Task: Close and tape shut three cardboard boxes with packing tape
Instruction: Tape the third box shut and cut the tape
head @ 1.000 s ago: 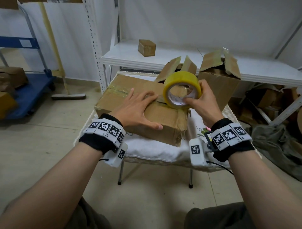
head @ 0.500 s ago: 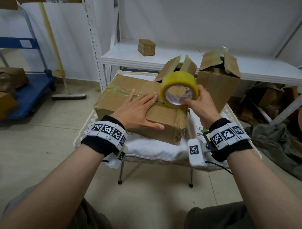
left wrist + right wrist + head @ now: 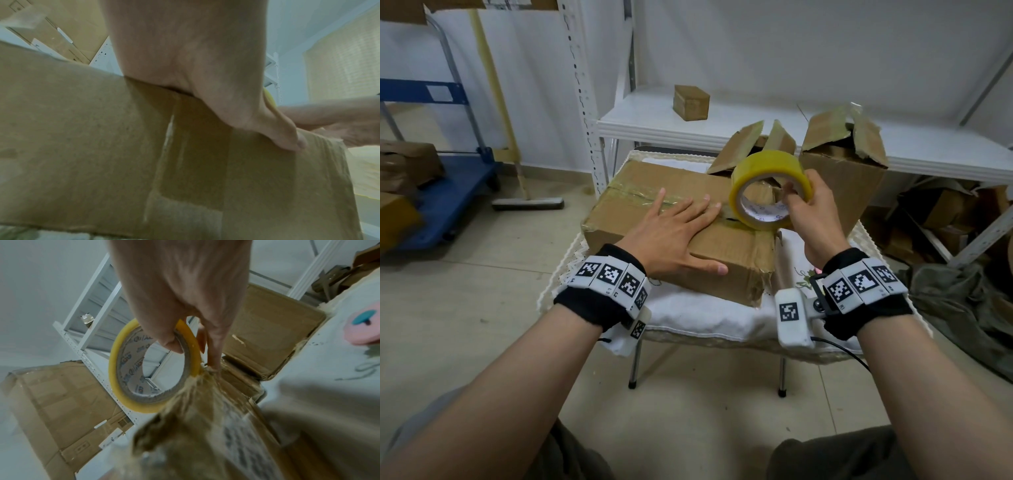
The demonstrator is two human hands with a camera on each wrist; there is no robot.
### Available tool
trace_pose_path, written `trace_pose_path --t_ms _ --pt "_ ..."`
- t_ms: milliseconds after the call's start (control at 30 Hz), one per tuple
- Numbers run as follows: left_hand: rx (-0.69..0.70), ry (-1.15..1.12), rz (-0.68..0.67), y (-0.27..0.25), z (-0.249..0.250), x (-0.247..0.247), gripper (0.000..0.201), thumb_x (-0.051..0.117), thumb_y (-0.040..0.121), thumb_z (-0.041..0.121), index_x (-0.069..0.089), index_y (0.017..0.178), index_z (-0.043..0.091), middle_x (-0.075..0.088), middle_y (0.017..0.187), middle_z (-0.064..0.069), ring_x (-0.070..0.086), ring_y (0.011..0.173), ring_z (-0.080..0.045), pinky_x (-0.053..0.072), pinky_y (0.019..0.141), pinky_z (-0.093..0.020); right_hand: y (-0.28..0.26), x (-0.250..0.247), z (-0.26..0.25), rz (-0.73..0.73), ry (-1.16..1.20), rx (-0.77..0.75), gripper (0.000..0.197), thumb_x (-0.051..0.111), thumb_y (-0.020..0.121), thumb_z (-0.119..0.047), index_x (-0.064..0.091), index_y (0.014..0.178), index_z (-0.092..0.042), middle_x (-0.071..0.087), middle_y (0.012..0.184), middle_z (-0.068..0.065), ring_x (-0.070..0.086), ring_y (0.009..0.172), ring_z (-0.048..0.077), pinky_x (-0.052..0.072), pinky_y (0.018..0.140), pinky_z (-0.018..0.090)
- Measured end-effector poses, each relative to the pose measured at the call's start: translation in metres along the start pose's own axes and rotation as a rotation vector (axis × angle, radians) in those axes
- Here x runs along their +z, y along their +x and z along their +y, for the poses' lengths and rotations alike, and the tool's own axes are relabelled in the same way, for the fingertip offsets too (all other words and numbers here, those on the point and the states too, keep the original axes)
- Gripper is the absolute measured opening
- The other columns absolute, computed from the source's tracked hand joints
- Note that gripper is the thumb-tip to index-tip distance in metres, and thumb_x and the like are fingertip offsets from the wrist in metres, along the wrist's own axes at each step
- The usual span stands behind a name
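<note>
On the cloth-covered surface (image 3: 688, 318), the closed box (image 3: 654, 192) lies under the flat, open left hand (image 3: 671, 233), so the right hand (image 3: 811, 219), gripping the tape roll (image 3: 767, 171) at the box's 3 o'clock edge, should pull taut along the seam.

Left hand (image 3: 674, 233) flat, fingers spread; right hand (image 3: 812, 219) apparently curled, gripping.

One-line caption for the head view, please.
Left hand presses the closed box flat; right hand holds the tape roll.
</note>
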State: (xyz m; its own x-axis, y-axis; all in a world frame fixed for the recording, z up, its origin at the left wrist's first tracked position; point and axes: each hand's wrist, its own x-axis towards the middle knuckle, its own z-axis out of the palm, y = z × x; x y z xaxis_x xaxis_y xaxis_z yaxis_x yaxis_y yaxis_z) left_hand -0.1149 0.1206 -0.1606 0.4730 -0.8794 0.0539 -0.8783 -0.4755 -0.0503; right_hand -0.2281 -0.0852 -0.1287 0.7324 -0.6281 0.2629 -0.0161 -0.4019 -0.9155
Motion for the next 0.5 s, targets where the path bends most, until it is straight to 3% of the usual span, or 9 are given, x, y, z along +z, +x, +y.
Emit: trace_pose_path --t_ms 100,167,333,500 --pt "0.003 0.002 -0.010 0.001 0.000 -0.001 0.120 0.001 0.058 0.101 -0.007 0.158 0.035 -0.005 0.167 0.003 0.003 0.154 -0.020 -0.010 0.120 -0.059 0.000 -0.001 0.002 -0.021 -0.023 0.020 0.008 0.055 0.095 -0.012 0.056 0.095 -0.021 0.054 0.091 0.007 0.053 0.087 0.024 0.053 0.091 0.055" --pt "0.006 0.003 -0.012 0.001 0.001 -0.002 0.121 0.000 0.057 0.101 -0.004 0.158 0.035 -0.005 0.167 0.004 0.003 0.154 -0.021 -0.009 0.120 -0.060 -0.001 -0.001 0.003 -0.041 -0.034 0.041 0.015 0.061 0.091 -0.014 0.055 0.104 -0.019 0.058 0.102 0.012 0.059 0.098 0.032 0.052 0.094 0.061" --pt "0.030 -0.030 0.018 0.000 0.008 -0.007 0.117 0.023 0.066 0.097 0.011 0.159 0.028 0.003 0.167 0.006 0.006 0.154 -0.018 -0.011 0.121 -0.054 -0.003 0.000 0.004 -0.050 -0.005 0.128 0.032 0.075 0.084 -0.015 0.054 0.107 -0.023 0.062 0.110 0.010 0.062 0.107 0.031 0.054 0.094 0.056" --pt "0.035 -0.020 0.037 0.001 0.024 -0.011 0.110 0.030 0.071 0.092 0.024 0.156 0.024 0.022 0.164 0.003 0.019 0.152 -0.016 -0.011 0.121 -0.054 -0.003 0.001 0.004 -0.083 -0.002 0.155 0.023 0.075 0.087 -0.013 0.061 0.104 -0.021 0.066 0.108 0.011 0.065 0.105 0.030 0.055 0.096 0.053"
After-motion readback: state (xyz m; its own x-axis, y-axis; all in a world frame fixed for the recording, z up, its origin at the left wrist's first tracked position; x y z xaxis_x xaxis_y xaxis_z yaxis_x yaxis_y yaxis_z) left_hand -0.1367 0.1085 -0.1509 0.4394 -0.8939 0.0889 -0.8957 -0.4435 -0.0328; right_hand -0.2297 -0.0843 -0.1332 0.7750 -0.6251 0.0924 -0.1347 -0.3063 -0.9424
